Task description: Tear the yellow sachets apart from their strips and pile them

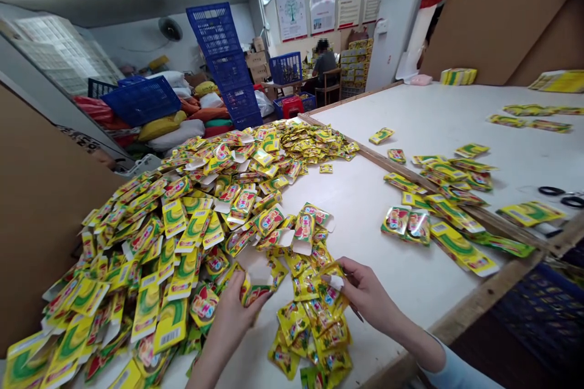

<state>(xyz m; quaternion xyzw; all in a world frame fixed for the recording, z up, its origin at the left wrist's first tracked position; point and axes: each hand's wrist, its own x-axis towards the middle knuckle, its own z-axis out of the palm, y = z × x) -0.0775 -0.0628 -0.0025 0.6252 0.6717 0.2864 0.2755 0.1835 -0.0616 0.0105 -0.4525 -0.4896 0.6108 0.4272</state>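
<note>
My left hand (235, 307) is closed on a small yellow, green and red carton (260, 293), its end flap standing up towards the middle. To its right, my right hand (365, 292) pinches a shiny yellow sachet (335, 273) between thumb and fingers; a white scrap or fingertip covering shows at the thumb. Beneath and between the hands lies a loose heap of yellow sachets (314, 322) with pink and white lettering. A large pile of similar cartons (182, 243), many with raised flaps, spreads over the left of the white table (351, 194).
Farther back is a heap of sachets (314, 143). A wooden strip (378, 161) divides the table; flattened cartons (456, 237) and black-handled scissors (561, 194) lie on the right. Blue crates (228, 67) are stacked behind. A person (325, 61) sits in the background.
</note>
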